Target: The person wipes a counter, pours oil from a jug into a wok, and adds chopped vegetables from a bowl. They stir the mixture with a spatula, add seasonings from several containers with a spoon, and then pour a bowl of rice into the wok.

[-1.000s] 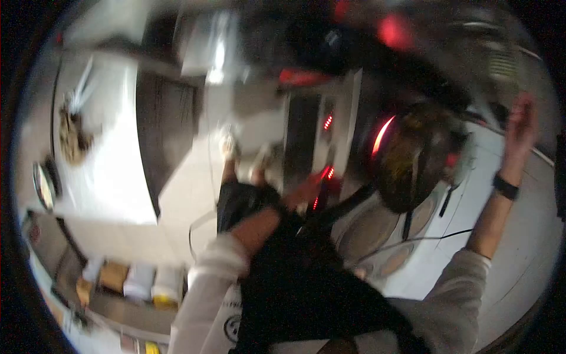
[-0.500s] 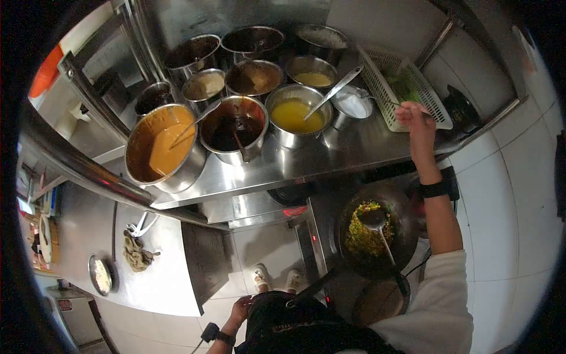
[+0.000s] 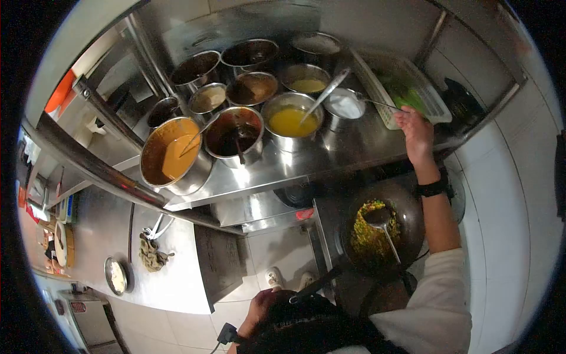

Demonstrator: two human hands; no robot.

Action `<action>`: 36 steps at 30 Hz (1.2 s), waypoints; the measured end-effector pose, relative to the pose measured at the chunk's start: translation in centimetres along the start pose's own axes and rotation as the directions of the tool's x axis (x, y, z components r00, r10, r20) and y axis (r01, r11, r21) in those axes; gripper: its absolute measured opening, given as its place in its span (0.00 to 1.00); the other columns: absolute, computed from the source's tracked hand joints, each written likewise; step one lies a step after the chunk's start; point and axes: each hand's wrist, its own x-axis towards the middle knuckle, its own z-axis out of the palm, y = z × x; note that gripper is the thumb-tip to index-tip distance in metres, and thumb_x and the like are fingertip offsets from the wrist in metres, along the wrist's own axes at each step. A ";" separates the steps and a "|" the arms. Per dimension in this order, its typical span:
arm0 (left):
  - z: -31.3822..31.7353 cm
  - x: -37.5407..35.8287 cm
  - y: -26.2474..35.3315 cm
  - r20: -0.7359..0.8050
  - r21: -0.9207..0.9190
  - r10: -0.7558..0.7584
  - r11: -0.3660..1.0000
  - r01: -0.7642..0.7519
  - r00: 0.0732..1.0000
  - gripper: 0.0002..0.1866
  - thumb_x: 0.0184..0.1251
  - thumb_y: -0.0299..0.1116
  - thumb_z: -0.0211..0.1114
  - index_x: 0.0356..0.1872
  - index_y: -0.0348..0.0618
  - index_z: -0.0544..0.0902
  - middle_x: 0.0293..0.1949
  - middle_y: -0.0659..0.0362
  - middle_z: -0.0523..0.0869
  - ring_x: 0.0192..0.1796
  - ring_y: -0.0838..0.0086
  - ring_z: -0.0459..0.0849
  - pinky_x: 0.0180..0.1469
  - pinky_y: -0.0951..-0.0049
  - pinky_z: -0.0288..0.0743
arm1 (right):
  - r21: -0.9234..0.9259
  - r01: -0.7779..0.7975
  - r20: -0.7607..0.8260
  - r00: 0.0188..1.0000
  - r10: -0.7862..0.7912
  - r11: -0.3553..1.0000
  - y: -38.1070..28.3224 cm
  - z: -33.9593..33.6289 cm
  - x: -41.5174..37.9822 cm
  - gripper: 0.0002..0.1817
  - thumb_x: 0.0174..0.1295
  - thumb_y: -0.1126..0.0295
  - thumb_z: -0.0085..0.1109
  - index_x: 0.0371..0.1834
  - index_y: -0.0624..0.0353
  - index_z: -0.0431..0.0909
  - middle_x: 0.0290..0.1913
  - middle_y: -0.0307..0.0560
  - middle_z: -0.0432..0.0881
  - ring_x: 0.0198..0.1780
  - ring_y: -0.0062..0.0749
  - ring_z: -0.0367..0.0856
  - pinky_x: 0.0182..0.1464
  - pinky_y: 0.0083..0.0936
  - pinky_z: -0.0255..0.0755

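Spoon (image 3: pixel 386 106) in the right hand (image 3: pixel 417 138): the fingers are closed around its thin handle, and its far end slants left to the rim of a small pot (image 3: pixel 340 123) of white contents. Both are at the right of the shelf (image 3: pixel 277 177). The left hand (image 3: pixel 260 307) is low at the near side, against the dark apron (image 3: pixel 312 321), left of the end of the wok's handle; whether it is clenched or grasping anything, I cannot tell.

Just right of the small pot, a pale basket (image 3: pixel 441 111) holds greens (image 3: pixel 405 93). To the left, a pot (image 3: pixel 295 141) of yellow liquid has a ladle (image 3: pixel 325 93) leaning in it, then come a pot (image 3: pixel 247 154) of dark sauce and, leftmost of the near row, a large pot (image 3: pixel 197 180) of orange sauce. Utensils stand in those two also. More pots are behind them at the far side.

Below the shelf, on the near right, the wok (image 3: pixel 410 236) holds yellow, green and red bits (image 3: pixel 371 239). A second ladle (image 3: pixel 386 233) lies in it, handle pointing near.

On the left, the table (image 3: pixel 183 259) bears a crumpled cloth (image 3: pixel 152 255), with tongs (image 3: pixel 156 227) beside it on the far side, and a dish (image 3: pixel 116 276) to its near left.
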 end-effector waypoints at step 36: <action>1.3 -6.0 6.0 -0.288 -0.081 0.215 0.965 -0.248 0.933 0.09 0.66 0.26 0.51 0.44 0.35 0.76 0.43 0.58 0.80 0.46 0.76 0.77 0.51 0.78 0.68 | -0.202 -0.069 0.044 0.996 0.080 0.977 -1.3 3.9 0.5 0.15 0.65 0.64 0.44 0.38 0.67 0.74 0.32 0.48 0.80 0.33 0.26 0.77 0.38 0.20 0.70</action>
